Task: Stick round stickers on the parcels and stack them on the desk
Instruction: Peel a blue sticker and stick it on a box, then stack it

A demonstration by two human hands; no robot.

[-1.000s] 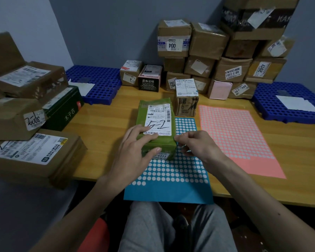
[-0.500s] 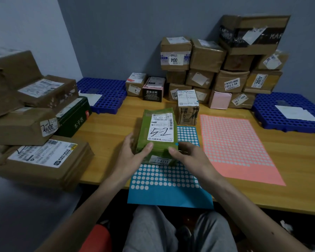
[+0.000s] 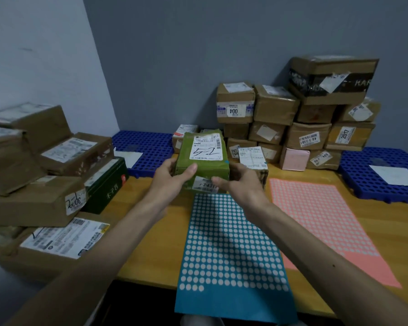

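Note:
A green parcel (image 3: 204, 164) with a white shipping label on top is held up above the desk, over the far end of the blue sticker sheet (image 3: 229, 245). My left hand (image 3: 172, 176) grips its near left corner, thumb on top. My right hand (image 3: 239, 182) grips its near right corner. A small blue round sticker shows at the parcel's right top edge. A pink sticker sheet (image 3: 320, 222) lies to the right on the wooden desk (image 3: 151, 250).
A pile of brown parcels (image 3: 299, 114) stands at the back against the wall, with a small labelled box (image 3: 253, 158) in front. More parcels (image 3: 40, 175) and a dark green box are stacked at the left. Blue perforated trays (image 3: 146, 149) lie at back left and right.
Both hands took hold of the green parcel and lifted it off the blue sticker sheet, carrying it up and away from me. The view tilted upward.

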